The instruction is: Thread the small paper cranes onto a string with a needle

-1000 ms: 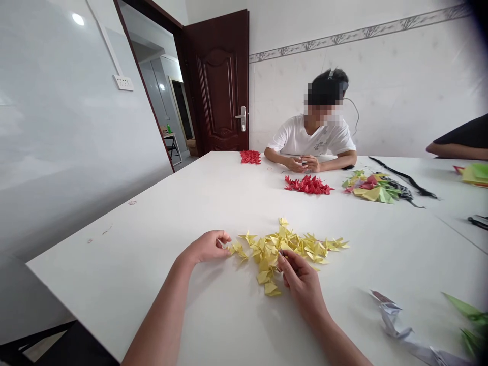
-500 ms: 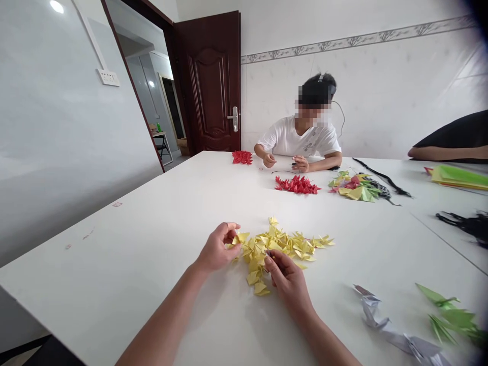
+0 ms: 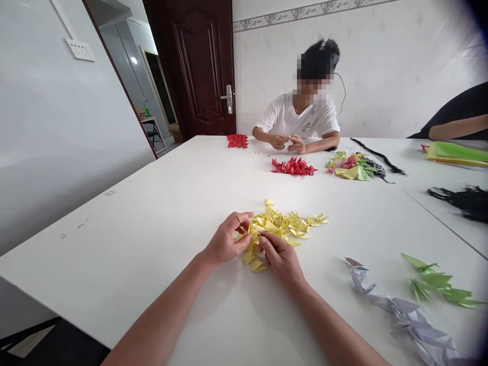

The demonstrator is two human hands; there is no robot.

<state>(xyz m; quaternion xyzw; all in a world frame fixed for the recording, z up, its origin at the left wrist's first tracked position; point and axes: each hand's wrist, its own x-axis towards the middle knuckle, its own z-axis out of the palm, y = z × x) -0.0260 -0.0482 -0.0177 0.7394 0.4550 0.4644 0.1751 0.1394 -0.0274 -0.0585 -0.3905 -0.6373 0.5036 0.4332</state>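
A pile of yellow folded paper cranes (image 3: 278, 223) lies on the white table in front of me. At its left side my left hand (image 3: 231, 238) is curled, pinching one yellow paper crane (image 3: 246, 230) between thumb and fingers. My right hand (image 3: 280, 254) is closed at the near edge of the pile, thumb against forefinger. A small, thin, needle-like thing (image 3: 260, 234) pokes out of that pinch; its kind is too small to make out. The fingertips of both hands are close together, over the cranes.
Grey paper cranes (image 3: 412, 317) and green ones (image 3: 438, 279) lie in rows at the near right. Red cranes (image 3: 293, 166), mixed coloured cranes (image 3: 353, 168), black cords (image 3: 463, 201) and coloured paper sheets (image 3: 455, 152) lie farther off. A co-worker (image 3: 305, 117) sits opposite.
My hands have come together: the left moved right with its yellow crane, the right moved closer to it. The view has tilted down. The co-worker's hands have also drawn together.
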